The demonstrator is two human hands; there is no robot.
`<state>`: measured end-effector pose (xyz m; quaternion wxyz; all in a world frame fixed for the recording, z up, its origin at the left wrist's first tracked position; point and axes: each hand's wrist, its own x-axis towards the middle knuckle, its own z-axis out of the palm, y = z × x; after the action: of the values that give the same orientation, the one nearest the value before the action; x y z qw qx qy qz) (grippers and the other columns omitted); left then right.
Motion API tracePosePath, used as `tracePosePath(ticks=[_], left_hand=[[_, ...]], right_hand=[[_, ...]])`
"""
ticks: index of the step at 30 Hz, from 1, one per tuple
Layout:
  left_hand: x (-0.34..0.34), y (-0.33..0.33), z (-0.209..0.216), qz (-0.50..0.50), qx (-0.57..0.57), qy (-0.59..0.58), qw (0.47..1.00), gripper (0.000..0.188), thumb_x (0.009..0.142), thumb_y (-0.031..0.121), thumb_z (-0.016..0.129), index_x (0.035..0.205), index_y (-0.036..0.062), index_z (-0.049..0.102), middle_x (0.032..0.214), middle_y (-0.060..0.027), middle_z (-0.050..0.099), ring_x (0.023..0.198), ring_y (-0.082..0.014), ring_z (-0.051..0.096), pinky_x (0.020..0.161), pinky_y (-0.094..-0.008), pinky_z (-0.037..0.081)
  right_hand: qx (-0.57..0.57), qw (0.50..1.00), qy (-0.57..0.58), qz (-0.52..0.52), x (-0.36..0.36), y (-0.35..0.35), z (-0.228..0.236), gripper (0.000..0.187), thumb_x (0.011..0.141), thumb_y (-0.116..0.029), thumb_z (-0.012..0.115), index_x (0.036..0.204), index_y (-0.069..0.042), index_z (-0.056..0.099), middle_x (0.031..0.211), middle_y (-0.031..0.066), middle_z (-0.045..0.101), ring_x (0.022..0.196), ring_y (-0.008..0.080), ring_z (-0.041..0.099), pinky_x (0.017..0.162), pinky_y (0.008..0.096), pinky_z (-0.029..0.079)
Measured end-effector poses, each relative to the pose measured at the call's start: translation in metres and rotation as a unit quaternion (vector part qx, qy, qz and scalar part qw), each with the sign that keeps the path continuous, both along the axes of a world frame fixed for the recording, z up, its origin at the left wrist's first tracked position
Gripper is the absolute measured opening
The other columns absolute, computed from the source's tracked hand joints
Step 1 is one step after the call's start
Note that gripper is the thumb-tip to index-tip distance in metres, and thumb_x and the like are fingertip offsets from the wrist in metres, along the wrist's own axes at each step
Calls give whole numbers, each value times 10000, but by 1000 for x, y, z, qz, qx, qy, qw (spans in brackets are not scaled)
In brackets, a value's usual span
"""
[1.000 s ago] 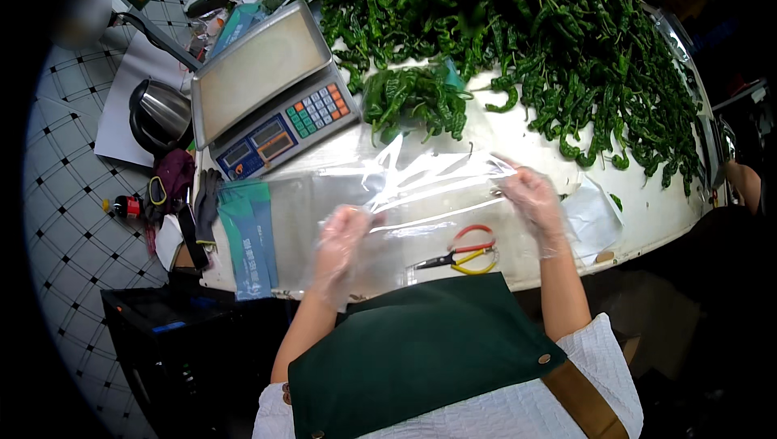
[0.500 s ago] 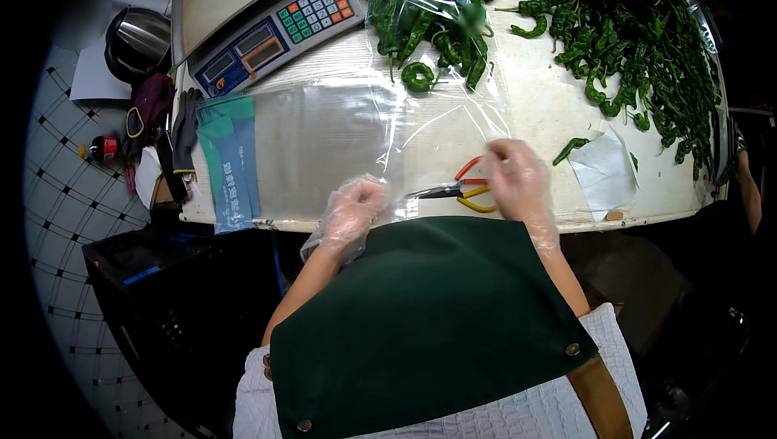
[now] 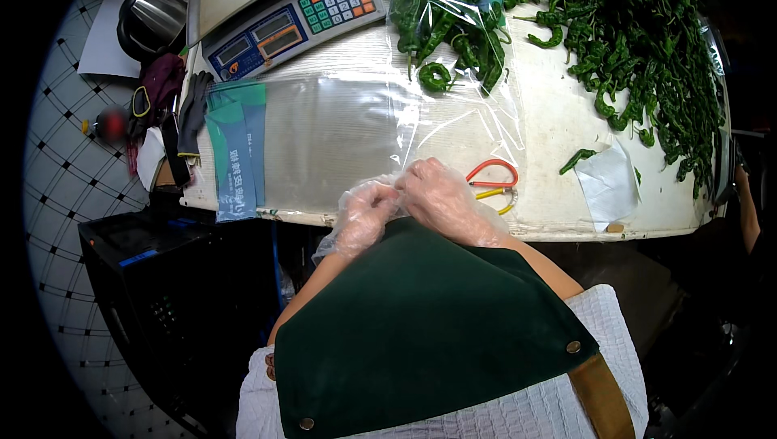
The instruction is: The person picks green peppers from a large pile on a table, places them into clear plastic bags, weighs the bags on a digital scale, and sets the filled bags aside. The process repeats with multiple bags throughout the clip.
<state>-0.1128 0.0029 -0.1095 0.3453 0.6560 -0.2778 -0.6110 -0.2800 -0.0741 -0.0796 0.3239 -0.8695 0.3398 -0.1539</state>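
Kettle: a steel kettle [image 3: 151,20] stands at the far left, off the table [image 3: 558,127].
Gloves: dark work gloves [image 3: 193,111] hang over the table's left edge.
Scale: an electronic weighing scale [image 3: 279,10] with a coloured keypad sits at the far left corner of the table.
Bag stack: a flat stack of clear plastic bags [image 3: 324,144] with a blue-green header strip lies below the scale, reaching to the near edge.
Left hand: the left hand [image 3: 366,214], in a thin disposable glove, is at the near table edge, fingers curled and pressed against the right hand; whether it pinches film cannot be told.
Right hand: the right hand [image 3: 443,196], gloved alike, lies over the left, fingers bent inward; its grip is hidden.
Loose bag: a clear loose bag [image 3: 453,75] runs from the hands up to a small heap of peppers.
Scissors: red and yellow scissors [image 3: 492,182] lie just right of the hands.
Peppers: green peppers [image 3: 647,42] are heaped at the far right.
Step in hand: apparently working the bag mouth apart at the near edge.
Next move: likely needs the two film layers separated and held open before any peppers go in.
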Motion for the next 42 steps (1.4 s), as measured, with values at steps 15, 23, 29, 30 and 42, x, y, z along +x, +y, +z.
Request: tracePosePath(ticks=[15,23,29,30,42], left_hand=[[-3,-60,23,-23,76,18,997,178,868,164,604,737,47,578,682,-16,572,598,-100,522,579,-245,413],[1,-56,33,8,99,57,993,150,876,174,609,818,38,583,696,-35,601,604,-94,516,576,-241,412],[23,-54,10,-41,34,-52,997,160,907,176,628,970,32,607,847,-70,637,685,-134,540,693,-286,467],[32,-55,13,-102,-62,-195,973,182,906,165,619,1034,36,608,920,-84,638,769,-162,565,736,-315,476],[35,-120,6,-452,-511,-477,554,433,865,106,588,1297,132,572,1420,-117,502,1317,-305,475,1098,-477,364]], right_hand=[[194,978,12,-78,-3,6,16,175,859,-161,588,882,13,595,704,132,597,648,299,599,595,418,479],[417,403,-449,-679,-283,161,-4,346,919,-169,600,640,-186,397,550,-63,311,451,73,287,428,251,252],[479,510,395,-595,-287,208,39,640,827,-160,686,1411,-64,440,1069,168,700,994,284,666,830,377,515],[334,701,430,-460,-322,231,7,556,824,-201,685,1344,-88,524,1073,169,694,968,345,658,824,400,513],[-265,939,193,107,-154,-99,7,512,843,-85,579,1337,-212,532,1501,106,387,1342,322,430,1044,433,425]])
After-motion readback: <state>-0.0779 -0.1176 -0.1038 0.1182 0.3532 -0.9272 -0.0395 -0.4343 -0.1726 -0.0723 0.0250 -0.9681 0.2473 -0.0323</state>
